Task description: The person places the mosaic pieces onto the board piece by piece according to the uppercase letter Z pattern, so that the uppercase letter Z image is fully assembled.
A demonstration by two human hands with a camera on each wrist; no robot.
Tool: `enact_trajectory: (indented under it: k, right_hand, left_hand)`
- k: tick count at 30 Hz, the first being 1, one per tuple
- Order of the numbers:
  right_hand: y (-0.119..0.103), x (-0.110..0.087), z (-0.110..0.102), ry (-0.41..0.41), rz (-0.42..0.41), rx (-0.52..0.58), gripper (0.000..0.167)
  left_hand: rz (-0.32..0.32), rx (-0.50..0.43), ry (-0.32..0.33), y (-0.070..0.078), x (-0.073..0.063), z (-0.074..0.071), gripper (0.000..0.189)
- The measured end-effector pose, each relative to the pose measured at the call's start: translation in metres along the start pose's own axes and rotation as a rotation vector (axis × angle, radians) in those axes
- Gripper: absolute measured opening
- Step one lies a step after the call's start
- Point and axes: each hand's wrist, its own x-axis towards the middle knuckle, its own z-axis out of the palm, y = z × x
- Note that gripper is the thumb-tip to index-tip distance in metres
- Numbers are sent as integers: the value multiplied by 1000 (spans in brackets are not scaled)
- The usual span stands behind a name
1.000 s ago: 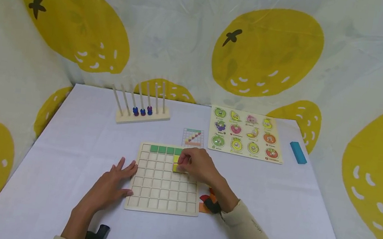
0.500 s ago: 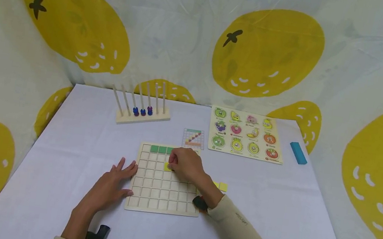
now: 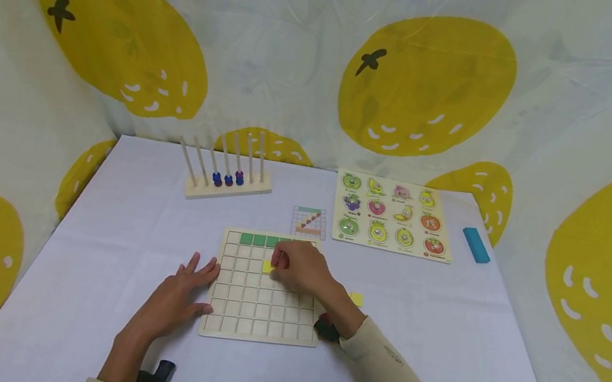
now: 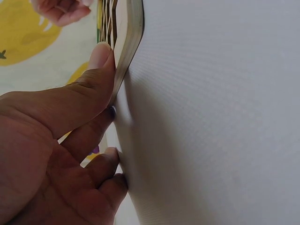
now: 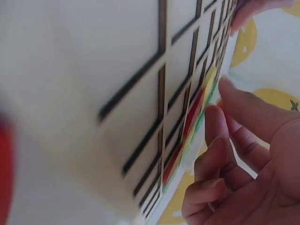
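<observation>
A wooden grid board [image 3: 246,309] lies on the white table. Green square tiles [image 3: 259,240] line part of its top row, and a yellow tile [image 3: 267,267] sits a few rows lower. My right hand [image 3: 304,268] hovers at that yellow tile with loosely bent fingers. In the right wrist view the thumb and fingertips stand slightly apart with nothing visible between them; red tiles [image 5: 191,115] show in the grid beside them. My left hand [image 3: 183,288] rests spread along the board's left side. Its thumb [image 4: 99,58] touches the board's edge in the left wrist view.
A pattern card [image 3: 309,222] lies behind the board. Farther back are a peg stand [image 3: 227,188] with several beads and a fruit puzzle board [image 3: 395,216]. A teal block [image 3: 476,244] lies at the far right. A loose yellow tile [image 3: 356,299] sits beside my right wrist.
My right hand has moved left and slightly down over the board, then drawn back a little to the right. A yellow tile now shows one column farther left. The left hand has stayed put.
</observation>
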Motion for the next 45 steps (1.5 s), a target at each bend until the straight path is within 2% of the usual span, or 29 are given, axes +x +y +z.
enact_trajectory:
  k: [9, 15, 19, 25, 31, 39, 45]
  right_hand:
    - [24, -28, -36, 19, 49, 122, 15]
    - [45, -52, -59, 27, 93, 127, 15]
    - [58, -68, -65, 7, 136, 123, 15]
    - [75, -91, -61, -34, 203, 121, 20]
    - [83, -105, -49, -41, 272, 69, 25]
    - [81, -105, -36, 20, 256, 26, 23]
    - [75, -99, -31, 38, 207, 49, 24]
  left_hand:
    - [-1, 7, 2, 1, 0, -2, 91]
    - [0, 4, 3, 0, 0, -2, 92]
    - [6, 4, 4, -1, 0, -2, 92]
    - [5, -7, 0, -1, 0, -3, 92]
    - [9, -3, -3, -1, -1, -2, 92]
    - [1, -5, 4, -2, -1, -1, 92]
    - [0, -6, -4, -2, -1, 0, 92]
